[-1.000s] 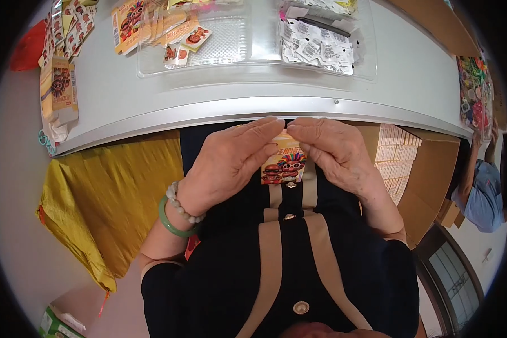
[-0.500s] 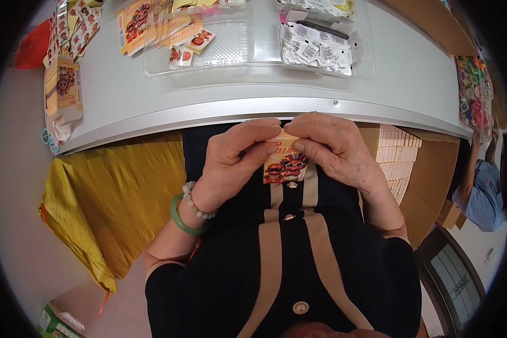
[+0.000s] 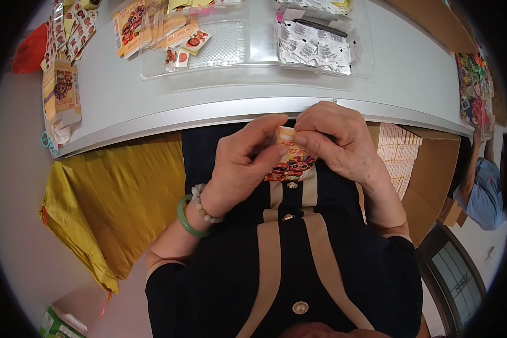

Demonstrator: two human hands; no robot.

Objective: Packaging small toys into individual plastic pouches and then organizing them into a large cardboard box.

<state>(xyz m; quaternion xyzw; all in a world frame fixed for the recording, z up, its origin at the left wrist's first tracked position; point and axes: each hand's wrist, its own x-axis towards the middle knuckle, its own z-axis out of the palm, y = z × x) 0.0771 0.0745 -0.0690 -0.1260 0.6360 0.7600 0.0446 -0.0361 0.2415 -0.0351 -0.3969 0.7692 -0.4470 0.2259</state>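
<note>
A small orange printed box (image 3: 292, 163) with cartoon figures on its front is held between my hands, just off the table's near edge. My left hand (image 3: 247, 149) grips its left side with thumb and fingers. At the top end, my right hand (image 3: 337, 141) pinches the box's edge, where a pale flap or opening shows. What lies inside the box cannot be made out. Beyond the hands, a clear plastic tray (image 3: 208, 70) holds stickers (image 3: 196, 43), and its right part carries many small white packets (image 3: 314, 49) with a black pen (image 3: 321, 28) on them.
Orange cards (image 3: 130, 25) and a larger orange box (image 3: 65, 93) lie at the left of the white table (image 3: 208, 93). An open carton (image 3: 434, 174) with rows of small boxes stands right of me. Yellow cloth (image 3: 118, 203) hangs at left. Another person (image 3: 484, 191) is at far right.
The box has tilted and its top end now shows a pale flap. My right hand has shifted up slightly along its top edge; my left hand has moved a little to the right.
</note>
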